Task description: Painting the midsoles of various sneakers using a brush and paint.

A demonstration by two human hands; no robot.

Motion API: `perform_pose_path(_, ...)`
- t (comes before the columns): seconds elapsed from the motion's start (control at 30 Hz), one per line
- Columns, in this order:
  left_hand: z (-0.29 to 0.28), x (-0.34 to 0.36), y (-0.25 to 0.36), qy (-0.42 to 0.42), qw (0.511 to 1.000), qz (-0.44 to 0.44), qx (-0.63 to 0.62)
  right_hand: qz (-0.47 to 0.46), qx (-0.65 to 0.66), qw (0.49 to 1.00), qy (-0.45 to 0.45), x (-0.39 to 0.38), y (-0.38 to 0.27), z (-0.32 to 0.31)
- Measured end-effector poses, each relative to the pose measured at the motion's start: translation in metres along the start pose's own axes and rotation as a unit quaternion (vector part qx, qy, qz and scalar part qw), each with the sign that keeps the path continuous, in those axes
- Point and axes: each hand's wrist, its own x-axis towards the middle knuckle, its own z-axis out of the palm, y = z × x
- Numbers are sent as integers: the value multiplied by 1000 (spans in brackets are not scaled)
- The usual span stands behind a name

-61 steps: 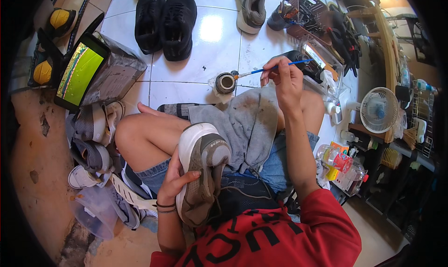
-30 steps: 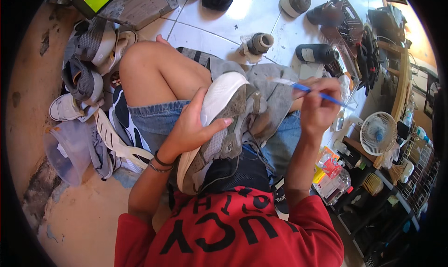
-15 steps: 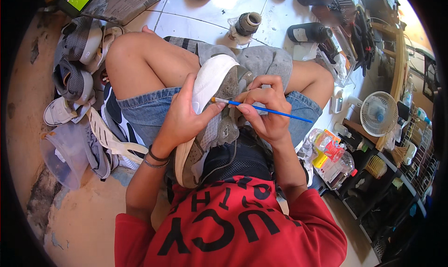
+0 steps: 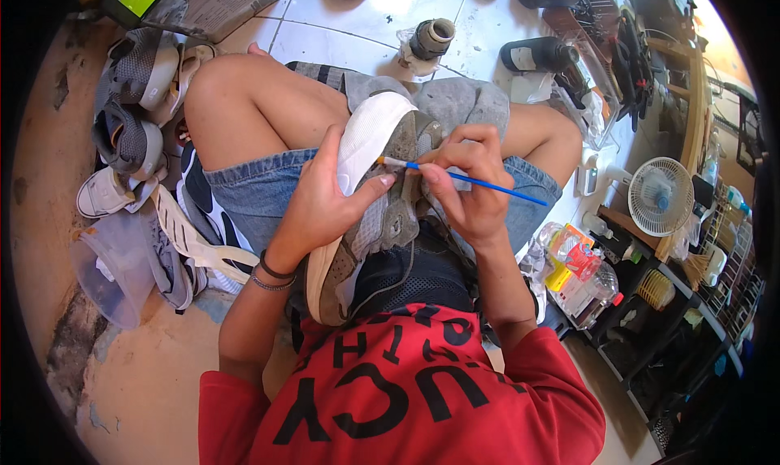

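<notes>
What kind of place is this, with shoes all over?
Probably a small shoe repair or cleaning spot on a tiled floor. A pile of sneakers lies nearby, bottles stand close, and the hands work a thin brush on a grey sneaker.

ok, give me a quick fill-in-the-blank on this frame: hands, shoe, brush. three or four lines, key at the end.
1. The left hand grips a grey sneaker whose sole is ____ in colour.
2. The right hand holds a thin brush with a ____ handle.
3. The brush tip touches the sneaker next to the left ____.
4. The small white fan stands on the person's ____ side.

Missing words: white; blue; thumb; right
</notes>
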Motion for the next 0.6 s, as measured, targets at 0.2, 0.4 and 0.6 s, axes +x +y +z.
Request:
perform_pose_path(0.2,-2,2,2,-11,1000,0,8,4,14,1000,-5,-1,-2,5)
perform_pose_path(0.4,-2,2,4,-37,998,-46,-28,12,2,1000,1,3,-1,1)
perform_pose_path(0.6,0,1,-2,-11,1000,-5,-12,11,25,1000,4,1,1,5)
